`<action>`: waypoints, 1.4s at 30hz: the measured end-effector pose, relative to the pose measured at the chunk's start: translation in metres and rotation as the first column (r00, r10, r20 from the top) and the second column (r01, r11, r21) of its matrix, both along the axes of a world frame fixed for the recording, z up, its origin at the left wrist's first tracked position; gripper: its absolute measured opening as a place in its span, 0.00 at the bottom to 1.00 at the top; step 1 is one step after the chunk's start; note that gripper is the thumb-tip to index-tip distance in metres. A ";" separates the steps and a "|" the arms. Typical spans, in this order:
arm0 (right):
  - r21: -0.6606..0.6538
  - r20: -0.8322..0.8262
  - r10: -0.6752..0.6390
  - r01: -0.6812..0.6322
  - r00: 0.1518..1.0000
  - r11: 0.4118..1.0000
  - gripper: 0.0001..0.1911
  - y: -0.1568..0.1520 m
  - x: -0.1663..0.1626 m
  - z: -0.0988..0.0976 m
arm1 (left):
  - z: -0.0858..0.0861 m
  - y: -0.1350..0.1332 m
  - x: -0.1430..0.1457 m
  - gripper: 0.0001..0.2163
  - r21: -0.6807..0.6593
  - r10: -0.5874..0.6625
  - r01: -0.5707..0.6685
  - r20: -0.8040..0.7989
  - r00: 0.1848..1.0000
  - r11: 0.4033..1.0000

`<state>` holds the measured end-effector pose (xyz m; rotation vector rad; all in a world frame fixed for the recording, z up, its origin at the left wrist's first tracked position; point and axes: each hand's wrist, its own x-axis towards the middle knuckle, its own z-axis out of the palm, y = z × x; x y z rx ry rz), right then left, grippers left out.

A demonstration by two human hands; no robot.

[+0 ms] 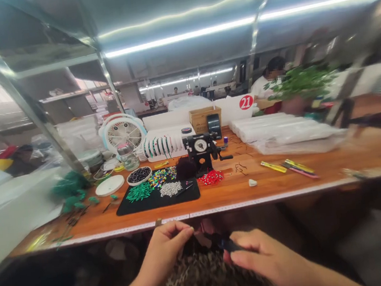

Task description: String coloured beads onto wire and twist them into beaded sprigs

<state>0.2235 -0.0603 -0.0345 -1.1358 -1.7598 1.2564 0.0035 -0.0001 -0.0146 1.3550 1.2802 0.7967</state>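
My left hand (166, 247) is in front of the table edge, thumb and forefinger pinched together. Whatever sits between those fingertips is too small to make out. To its right, my right hand (263, 256) is closed around a dark-handled hand tool (230, 245); its tip points left, and its exact kind is unclear. Beyond both hands a black mat (124, 210) lies on the table, bearing piles of green tube beads (139, 192), silvery beads (171, 189) and multicoloured beads (158, 178). Black beads (139, 175) fill a round white dish beside them.
Behind the mat stands a black hand-crank machine (202, 148) with a dial, red beads (211, 177) at its foot. A fan (125, 134), a glass jar (129, 160), wrapped white rolls (279, 133), yellow cutters (273, 166) and a plant (302, 82) surround it. A person (263, 86) sits beyond.
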 end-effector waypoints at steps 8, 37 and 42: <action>0.172 0.151 0.031 -0.058 0.988 0.983 0.14 -0.003 0.005 0.022 | 0.020 -0.015 0.007 0.09 -0.022 -0.193 0.193 0.004 0.981 0.981; 0.586 0.710 -0.703 0.582 -0.034 0.564 0.19 0.107 0.234 -0.004 | 0.033 0.020 0.061 0.13 -0.087 -0.320 0.343 0.204 0.925 0.935; 0.571 0.723 -0.689 0.524 0.043 0.632 0.14 0.110 0.204 -0.013 | 0.040 0.034 0.076 0.13 -0.206 -0.283 0.336 0.247 0.927 0.919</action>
